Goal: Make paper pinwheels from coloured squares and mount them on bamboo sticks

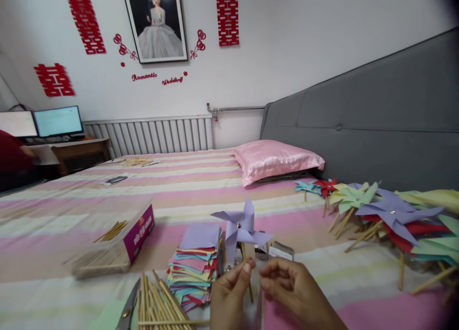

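Note:
My left hand [233, 291] pinches the wooden stick of a purple paper pinwheel [239, 226], which stands upright with a small metal fastener at its centre. Just right of the stick, my right hand [290, 287] has its fingers loosely curled and apart, with nothing visible in them. A stack of coloured paper squares [195, 263], purple on top, lies left of the pinwheel. Bundled wooden sticks [156, 301] and scissors [128, 308] lie at the front left. Behind my hands are small boxes [281, 251], partly hidden. Pink paper [283, 315] lies below my right hand.
Several finished pinwheels [392, 213] are heaped at right on the striped bedsheet [186, 177]. A clear plastic box [107, 253] with sticks stands at left. Farther back are a pink pillow [278, 160] and a grey headboard [366, 115]. Someone's red sleeve [12, 150] shows far left.

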### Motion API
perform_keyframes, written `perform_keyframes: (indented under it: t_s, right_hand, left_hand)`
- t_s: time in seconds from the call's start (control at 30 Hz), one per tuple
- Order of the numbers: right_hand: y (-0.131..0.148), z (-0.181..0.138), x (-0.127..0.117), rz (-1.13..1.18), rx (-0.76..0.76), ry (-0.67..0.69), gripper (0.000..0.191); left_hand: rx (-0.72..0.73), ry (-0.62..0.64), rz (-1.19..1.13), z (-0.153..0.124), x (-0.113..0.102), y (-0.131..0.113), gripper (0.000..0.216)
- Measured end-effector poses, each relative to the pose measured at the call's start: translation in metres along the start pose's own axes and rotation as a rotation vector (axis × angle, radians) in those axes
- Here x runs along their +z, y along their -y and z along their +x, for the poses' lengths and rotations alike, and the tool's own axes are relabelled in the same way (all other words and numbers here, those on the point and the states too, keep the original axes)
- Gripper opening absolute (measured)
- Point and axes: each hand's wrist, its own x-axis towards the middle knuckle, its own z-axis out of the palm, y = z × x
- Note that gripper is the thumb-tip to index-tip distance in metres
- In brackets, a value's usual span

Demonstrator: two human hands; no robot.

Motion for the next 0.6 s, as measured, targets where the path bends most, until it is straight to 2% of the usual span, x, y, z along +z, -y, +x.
perform_keyframes:
  t_s: [0.17, 0.3, 0.37, 0.43, 0.53, 0.6]
  right_hand:
    - [-0.001, -0.006, 0.017, 0.001, 0.046, 0.166, 0.029]
    - [0.006, -0.011, 0.023, -0.005, -0.009, 0.098, 0.033]
    - [0.006, -0.014, 0.023, -0.033, -0.071, 0.017, 0.036]
    - [0.002, -0.015, 0.020, -0.102, -0.140, -0.114, 0.037]
    - [-0.011, -0.020, 0.009, -0.303, -0.193, -0.376, 0.037]
    - [-0.019, -0.026, -0.001, -0.384, -0.184, -0.494, 0.038]
  left_hand:
    - [0.078, 0.006, -0.014, -0.007, 0.008, -0.001, 0.036]
    - [0.109, 0.086, 0.053, -0.010, 0.008, -0.006, 0.044]
    - [0.168, 0.058, 0.112, -0.011, 0.008, -0.007, 0.051]
    - [0.321, -0.036, 0.241, -0.015, 0.009, -0.006, 0.049]
    - [0.711, -0.212, 0.521, -0.024, 0.009, 0.008, 0.038]
    - [0.937, -0.229, 0.681, -0.032, 0.005, 0.025, 0.031]
